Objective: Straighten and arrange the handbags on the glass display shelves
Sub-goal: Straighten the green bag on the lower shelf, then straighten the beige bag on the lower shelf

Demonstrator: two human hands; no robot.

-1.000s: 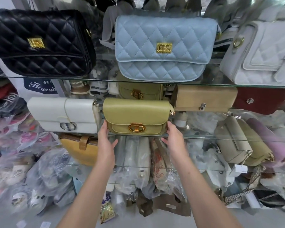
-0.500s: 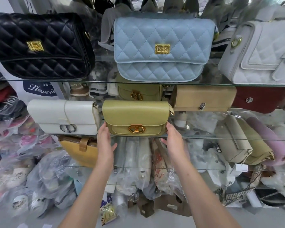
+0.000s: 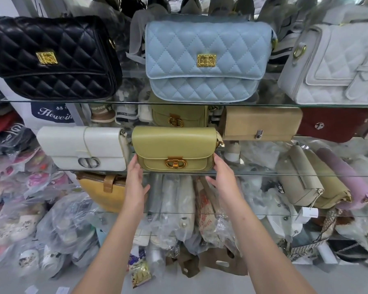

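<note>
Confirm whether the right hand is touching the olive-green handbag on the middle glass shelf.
Touching. The head view shows the right hand with straight fingertips laid against the lower right end of the olive-green handbag, no gap showing.

Three glass shelves carry twelve handbags that can be counted.

The top shelf (image 3: 125,102) has three quilted ones: black bag (image 3: 51,58), pale blue bag (image 3: 204,60), grey-white bag (image 3: 336,66).

The middle shelf (image 3: 263,174) has five: white bag (image 3: 81,147), front olive bag (image 3: 174,145), rear olive bag (image 3: 179,115), tan bag (image 3: 261,122), dark red bag (image 3: 331,126).

The lower shelf (image 3: 253,214) has four: mustard bag (image 3: 106,194), beige bag (image 3: 300,179), khaki bag (image 3: 331,185), lilac bag (image 3: 348,177).

There are two hands: left hand (image 3: 136,183), right hand (image 3: 223,179).
</note>
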